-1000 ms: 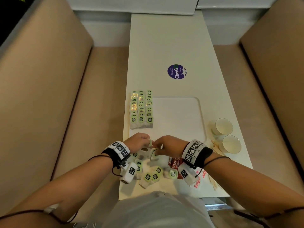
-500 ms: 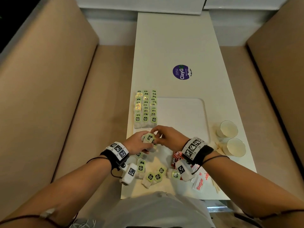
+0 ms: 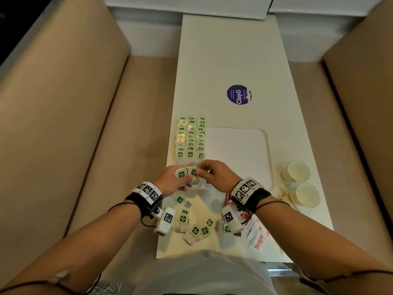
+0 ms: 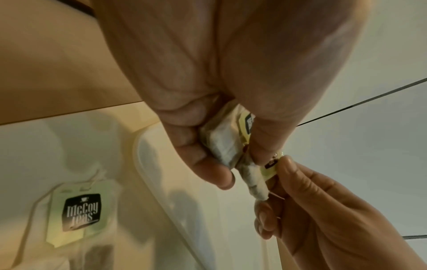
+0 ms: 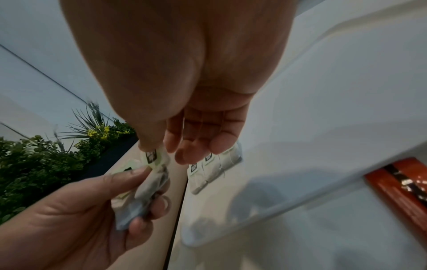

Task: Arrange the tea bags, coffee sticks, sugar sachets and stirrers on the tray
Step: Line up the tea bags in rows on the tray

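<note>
We hold two tea bags (image 3: 187, 174) between both hands above the tray's (image 3: 251, 145) near-left corner. Left hand (image 3: 170, 182) grips the bags; right hand (image 3: 214, 176) pinches one paper tag (strings may tangle). Pulling could tear the tag off or scatter the finished rows (image 3: 191, 139).

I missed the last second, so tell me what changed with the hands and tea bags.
Both hands carried tea bags up from the loose pile toward the tray. The left hand now grips a small bundle of tea bags; the right hand pinches the tag of one. The rows of tea bags, the cups and the sugar sachets stayed put.
</note>
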Demonstrator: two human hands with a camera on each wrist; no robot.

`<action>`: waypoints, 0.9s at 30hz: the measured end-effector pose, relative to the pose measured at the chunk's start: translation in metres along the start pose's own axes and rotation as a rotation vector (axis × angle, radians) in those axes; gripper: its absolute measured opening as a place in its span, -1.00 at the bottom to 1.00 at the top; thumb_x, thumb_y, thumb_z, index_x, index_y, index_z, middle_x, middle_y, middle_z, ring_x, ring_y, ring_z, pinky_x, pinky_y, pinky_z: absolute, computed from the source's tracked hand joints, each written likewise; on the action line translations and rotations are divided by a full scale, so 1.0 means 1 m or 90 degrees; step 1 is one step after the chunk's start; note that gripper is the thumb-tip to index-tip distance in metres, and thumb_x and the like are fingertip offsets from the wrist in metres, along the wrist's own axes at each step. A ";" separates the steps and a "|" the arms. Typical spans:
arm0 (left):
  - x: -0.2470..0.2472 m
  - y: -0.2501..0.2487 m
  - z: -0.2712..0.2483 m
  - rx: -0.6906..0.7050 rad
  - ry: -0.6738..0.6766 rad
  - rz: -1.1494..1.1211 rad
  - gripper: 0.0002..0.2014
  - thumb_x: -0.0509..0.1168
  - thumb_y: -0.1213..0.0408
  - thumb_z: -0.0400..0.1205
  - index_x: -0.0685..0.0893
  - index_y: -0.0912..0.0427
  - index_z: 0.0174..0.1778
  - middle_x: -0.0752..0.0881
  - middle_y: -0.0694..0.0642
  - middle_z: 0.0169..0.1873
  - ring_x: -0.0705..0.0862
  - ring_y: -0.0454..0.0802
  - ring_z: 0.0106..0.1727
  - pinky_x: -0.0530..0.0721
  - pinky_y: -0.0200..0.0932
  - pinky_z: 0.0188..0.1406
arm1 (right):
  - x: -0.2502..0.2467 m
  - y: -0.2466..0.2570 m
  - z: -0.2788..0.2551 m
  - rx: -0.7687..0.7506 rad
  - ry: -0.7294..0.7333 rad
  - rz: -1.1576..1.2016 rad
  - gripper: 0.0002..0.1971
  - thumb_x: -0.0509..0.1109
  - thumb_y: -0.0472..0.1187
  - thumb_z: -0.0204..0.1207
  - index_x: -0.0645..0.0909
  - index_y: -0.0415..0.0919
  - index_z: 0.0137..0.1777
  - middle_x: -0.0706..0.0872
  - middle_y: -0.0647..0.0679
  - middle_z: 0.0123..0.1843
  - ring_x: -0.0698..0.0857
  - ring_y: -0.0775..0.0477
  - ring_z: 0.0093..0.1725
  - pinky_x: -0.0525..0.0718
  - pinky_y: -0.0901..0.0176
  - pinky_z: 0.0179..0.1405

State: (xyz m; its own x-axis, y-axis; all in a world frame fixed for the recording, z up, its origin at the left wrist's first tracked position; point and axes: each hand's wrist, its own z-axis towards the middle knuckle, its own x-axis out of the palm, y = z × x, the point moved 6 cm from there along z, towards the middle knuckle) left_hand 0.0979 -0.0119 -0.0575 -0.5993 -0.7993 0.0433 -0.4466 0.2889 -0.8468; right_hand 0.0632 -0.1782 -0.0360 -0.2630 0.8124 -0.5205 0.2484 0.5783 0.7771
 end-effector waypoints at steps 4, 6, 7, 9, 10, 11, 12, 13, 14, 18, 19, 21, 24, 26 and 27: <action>-0.004 0.002 0.002 -0.009 -0.019 -0.027 -0.93 0.37 0.45 0.68 0.72 0.22 0.00 0.79 0.20 -0.22 0.78 0.03 -0.22 0.77 -0.21 -0.28 | 0.010 -0.001 0.004 0.002 0.021 -0.008 -0.72 0.37 0.03 0.70 0.69 -0.17 -0.09 0.77 -0.07 -0.15 0.77 -0.13 -0.16 0.77 -0.15 -0.05; -0.008 0.004 0.003 -0.016 -0.035 -0.039 -0.95 0.38 0.46 0.67 0.71 0.25 0.00 0.78 0.21 -0.21 0.78 0.04 -0.21 0.78 -0.21 -0.27 | 0.013 0.000 0.005 0.008 0.030 -0.022 -0.70 0.37 0.02 0.70 0.69 -0.20 -0.11 0.77 -0.09 -0.15 0.78 -0.13 -0.15 0.76 -0.15 -0.04; -0.010 0.004 0.004 -0.018 -0.040 -0.043 -0.96 0.39 0.46 0.67 0.70 0.27 -0.01 0.78 0.22 -0.20 0.79 0.03 -0.21 0.79 -0.21 -0.25 | 0.016 0.000 0.006 0.012 0.035 -0.027 -0.69 0.37 0.03 0.70 0.70 -0.20 -0.11 0.77 -0.10 -0.16 0.78 -0.14 -0.15 0.75 -0.12 -0.05; -0.013 0.005 0.005 -0.019 -0.046 -0.048 -0.97 0.40 0.45 0.66 0.70 0.28 -0.03 0.77 0.20 -0.21 0.80 0.01 -0.22 0.80 -0.20 -0.23 | 0.020 0.000 0.007 0.022 0.048 -0.035 -0.66 0.37 0.06 0.70 0.73 -0.21 -0.10 0.78 -0.12 -0.20 0.78 -0.15 -0.17 0.73 -0.07 -0.08; -0.014 0.006 0.006 -0.020 -0.052 -0.047 -0.97 0.41 0.45 0.65 0.69 0.27 -0.04 0.77 0.19 -0.22 0.80 0.00 -0.23 0.81 -0.20 -0.22 | 0.022 0.000 0.007 0.030 0.053 -0.034 -0.66 0.37 0.07 0.69 0.74 -0.21 -0.09 0.79 -0.12 -0.23 0.79 -0.14 -0.19 0.74 -0.05 -0.10; -0.016 0.007 0.006 -0.021 -0.059 -0.045 -0.96 0.41 0.45 0.65 0.69 0.27 -0.04 0.77 0.18 -0.23 0.80 0.00 -0.23 0.82 -0.19 -0.21 | 0.024 -0.001 0.007 0.038 0.057 -0.031 -0.65 0.37 0.08 0.69 0.74 -0.21 -0.09 0.79 -0.12 -0.24 0.79 -0.13 -0.20 0.74 -0.03 -0.11; -0.018 0.007 0.006 -0.022 -0.066 -0.044 -0.96 0.42 0.45 0.64 0.70 0.27 -0.04 0.77 0.18 -0.24 0.80 -0.01 -0.24 0.82 -0.18 -0.20 | 0.026 -0.001 0.008 0.043 0.060 -0.031 -0.65 0.37 0.08 0.68 0.74 -0.21 -0.10 0.80 -0.12 -0.26 0.79 -0.12 -0.21 0.73 0.00 -0.12; -0.019 0.008 0.006 -0.023 -0.072 -0.045 -0.95 0.42 0.45 0.64 0.70 0.27 -0.03 0.77 0.17 -0.24 0.80 -0.01 -0.24 0.83 -0.17 -0.19 | 0.027 -0.001 0.009 0.047 0.062 -0.032 -0.64 0.37 0.08 0.68 0.75 -0.22 -0.11 0.80 -0.13 -0.26 0.79 -0.11 -0.23 0.72 0.04 -0.14; -0.020 0.009 0.006 -0.024 -0.077 -0.046 -0.95 0.42 0.45 0.64 0.70 0.27 -0.04 0.77 0.18 -0.25 0.80 -0.01 -0.24 0.83 -0.17 -0.19 | 0.029 -0.001 0.010 0.050 0.065 -0.035 -0.63 0.37 0.09 0.68 0.75 -0.21 -0.13 0.80 -0.13 -0.27 0.78 -0.08 -0.26 0.70 0.08 -0.17; -0.025 0.011 0.007 -0.032 -0.096 -0.059 -0.93 0.43 0.46 0.64 0.68 0.24 -0.07 0.77 0.20 -0.24 0.81 0.00 -0.27 0.82 -0.19 -0.23 | 0.035 -0.003 0.014 0.061 0.082 -0.045 -0.59 0.34 0.15 0.69 0.71 -0.10 -0.26 0.80 -0.08 -0.33 0.67 0.11 -0.42 0.56 0.25 -0.30; -0.025 0.012 0.007 -0.035 -0.101 -0.062 -0.93 0.43 0.46 0.63 0.68 0.24 -0.08 0.77 0.19 -0.25 0.80 -0.01 -0.27 0.81 -0.20 -0.23 | 0.037 -0.003 0.015 0.063 0.082 -0.043 -0.59 0.34 0.15 0.69 0.70 -0.09 -0.28 0.79 -0.05 -0.35 0.67 0.11 -0.42 0.57 0.24 -0.29; -0.028 0.014 0.008 -0.040 -0.112 -0.064 -0.93 0.43 0.45 0.63 0.69 0.22 -0.09 0.77 0.17 -0.25 0.80 0.01 -0.25 0.81 -0.21 -0.24 | 0.039 -0.004 0.018 0.066 0.082 -0.038 -0.59 0.33 0.12 0.71 0.71 -0.13 -0.26 0.76 0.02 -0.38 0.70 0.07 -0.39 0.64 0.21 -0.24; -0.036 0.020 0.009 -0.055 -0.147 -0.082 -0.93 0.45 0.43 0.63 0.70 0.21 -0.07 0.78 0.18 -0.23 0.80 0.08 -0.20 0.82 -0.18 -0.23 | 0.043 -0.006 0.024 0.078 0.085 -0.026 -0.59 0.32 0.08 0.72 0.75 -0.24 -0.15 0.78 -0.03 -0.34 0.78 -0.09 -0.29 0.74 0.06 -0.11; -0.043 0.024 0.010 -0.062 -0.170 -0.097 -0.94 0.45 0.40 0.63 0.71 0.22 -0.03 0.80 0.22 -0.21 0.80 0.12 -0.17 0.82 -0.15 -0.22 | 0.045 -0.008 0.030 0.088 0.084 -0.025 -0.58 0.31 0.07 0.73 0.76 -0.26 -0.13 0.81 -0.10 -0.29 0.80 -0.15 -0.25 0.75 0.02 -0.07; -0.046 0.025 0.010 -0.063 -0.180 -0.105 -0.93 0.45 0.39 0.63 0.71 0.23 -0.01 0.80 0.24 -0.20 0.80 0.13 -0.15 0.81 -0.16 -0.22 | 0.046 -0.009 0.034 0.097 0.077 -0.026 -0.58 0.30 0.06 0.74 0.76 -0.26 -0.14 0.81 -0.11 -0.28 0.78 -0.14 -0.27 0.75 0.02 -0.06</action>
State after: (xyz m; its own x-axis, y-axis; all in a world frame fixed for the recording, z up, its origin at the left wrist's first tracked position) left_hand 0.1207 0.0270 -0.0858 -0.3121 -0.9499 0.0147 -0.5926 0.1825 -0.7846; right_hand 0.0803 -0.1434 -0.0789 -0.3830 0.7785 -0.4972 0.3709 0.6226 0.6891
